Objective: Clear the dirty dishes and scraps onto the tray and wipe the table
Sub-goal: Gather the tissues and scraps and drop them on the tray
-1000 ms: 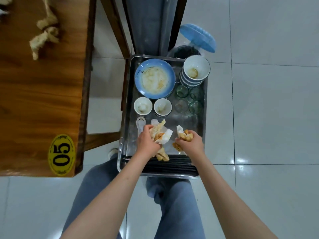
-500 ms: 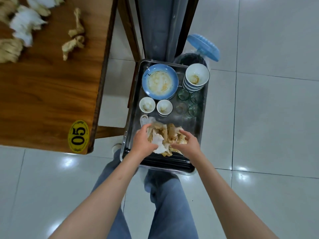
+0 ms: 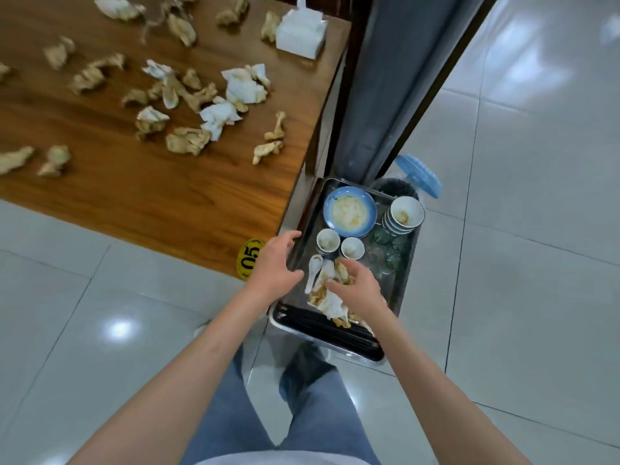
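Both hands hold nothing. Left hand (image 3: 273,263): fingers spread and relaxed, hovering over the tray's left rim, just beside the yellow table-number tag (image 3: 250,259). Right hand (image 3: 360,288): fingers loosely extended, palm down, directly above the scrap pile (image 3: 330,298); contact with the pile cannot be confirmed.

Status, near to far from the hands:

1. Toward the person from the right hand, a row of dark chopsticks (image 3: 322,325) lies across the near end of the metal tray (image 3: 407,263).
2. Beneath and just left of the right hand, crumpled napkins and bone scraps are heaped on the tray floor, touching a white spoon (image 3: 315,267).
3. Just beyond the fingertips stand two small white cups (image 3: 339,243), side by side. To their right is a cluster of clear glasses (image 3: 389,246).
4. Farther along the tray sit a soiled blue plate (image 3: 349,211) and a stack of white bowls (image 3: 404,214).
5. Beyond the tray's far end, a bin with a blue lid (image 3: 419,176) is partly hidden.
6. Well left of and beyond the left hand, the wooden table (image 3: 151,193) carries many loose scraps and used napkins (image 3: 214,119), plus a white napkin holder (image 3: 300,35) at the far corner.

Assessment: dish clearing appears complete, as no crockery shows on the visible tabletop. Scrap removal is judged partly done; most debris remains on the table. No wiping cloth is visible, so wiping is judged not yet begun.
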### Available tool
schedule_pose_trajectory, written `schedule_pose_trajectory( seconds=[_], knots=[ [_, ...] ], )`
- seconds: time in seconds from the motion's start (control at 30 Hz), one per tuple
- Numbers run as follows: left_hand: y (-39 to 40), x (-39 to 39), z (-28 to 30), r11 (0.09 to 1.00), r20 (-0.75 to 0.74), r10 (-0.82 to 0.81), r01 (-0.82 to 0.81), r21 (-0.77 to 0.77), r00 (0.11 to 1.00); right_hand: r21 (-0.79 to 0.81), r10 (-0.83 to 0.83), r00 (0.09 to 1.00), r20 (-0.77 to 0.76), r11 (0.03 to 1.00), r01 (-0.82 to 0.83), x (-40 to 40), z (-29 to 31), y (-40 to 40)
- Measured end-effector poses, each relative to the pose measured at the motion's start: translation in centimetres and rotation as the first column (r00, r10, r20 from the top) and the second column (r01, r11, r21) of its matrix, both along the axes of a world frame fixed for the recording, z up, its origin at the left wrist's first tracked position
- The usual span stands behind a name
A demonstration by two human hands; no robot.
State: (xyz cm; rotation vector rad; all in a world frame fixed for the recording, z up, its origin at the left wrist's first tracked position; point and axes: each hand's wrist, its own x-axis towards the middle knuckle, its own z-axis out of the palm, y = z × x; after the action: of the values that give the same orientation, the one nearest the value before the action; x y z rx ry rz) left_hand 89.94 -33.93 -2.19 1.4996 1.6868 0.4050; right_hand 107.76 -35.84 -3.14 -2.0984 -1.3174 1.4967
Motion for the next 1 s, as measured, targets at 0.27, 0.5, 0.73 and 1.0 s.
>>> schedule_pose_trajectory(
  seconds=[0.27,0.5,0.73,1.0],
  knots=[
    [1.5,-10.8,4.6,0.985,-0.018,0.015,-0.012,0.172,1.0,0.199,0.12,0.992,0.038,0.972,-0.125,-8.3,5.4,3.1],
    [1.8,-23.1,6.3,0.98,-0.102,0.022,-0.001,0.198,0.995,0.299,0.076,0.996,0.043,0.95,-0.085,-18.9,7.5,3.9],
    [1.8,-34.0,6.1,0.979,-0.186,0.086,-0.048,0.201,0.979,0.31,0.14,0.988,0.068,0.938,-0.154,-28.3,7.3,4.1],
    [7.1,-42.2,4.5,0.968,-0.365,0.236,-0.186,0.167,0.901,0.245,0.191,0.974,0.118,0.945,-0.215,-35.0,4.7,9.2]
  ],
)
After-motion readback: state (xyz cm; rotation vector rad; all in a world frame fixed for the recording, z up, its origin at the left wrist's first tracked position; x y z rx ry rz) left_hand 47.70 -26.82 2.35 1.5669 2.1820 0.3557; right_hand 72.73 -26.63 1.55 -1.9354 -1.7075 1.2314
